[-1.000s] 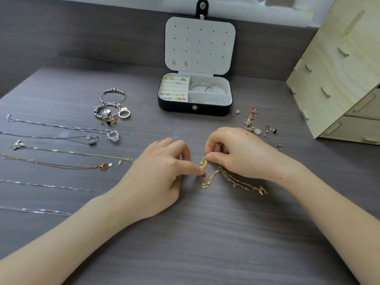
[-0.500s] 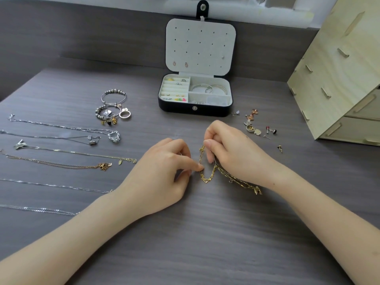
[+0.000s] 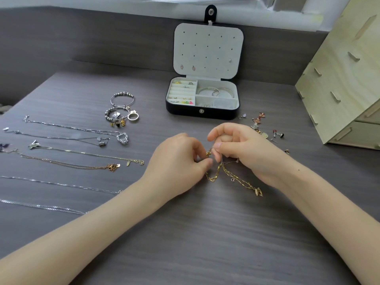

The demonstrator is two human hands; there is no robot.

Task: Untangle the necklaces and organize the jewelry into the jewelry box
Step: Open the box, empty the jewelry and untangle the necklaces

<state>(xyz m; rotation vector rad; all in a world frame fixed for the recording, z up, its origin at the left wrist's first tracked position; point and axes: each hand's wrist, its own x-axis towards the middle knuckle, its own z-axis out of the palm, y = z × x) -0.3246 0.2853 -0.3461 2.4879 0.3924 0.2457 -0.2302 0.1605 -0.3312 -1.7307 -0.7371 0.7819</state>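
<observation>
Nearest me, off to the left of my left hand (image 3: 181, 161), several straightened necklaces (image 3: 72, 153) lie in rows across the grey table (image 3: 205, 233), well apart from my fingers. Both hands meet over the tangled gold chain (image 3: 223, 168). My left thumb and forefinger pinch its knotted top, and my right hand (image 3: 242, 149) pinches it just beside them with curled fingers. The rest of the chain lies on the table below and between the hands. Its long strand runs from the pinch back toward my right wrist, pendant end closest to me. Beyond the right hand loose earrings (image 3: 261, 124) lie scattered, and beyond the left are bracelets and a ring (image 3: 121, 112). Farther back, straight ahead of the grip, the jewelry box (image 3: 202, 112) stands open, with a wooden organiser (image 3: 345, 79) to its right.
</observation>
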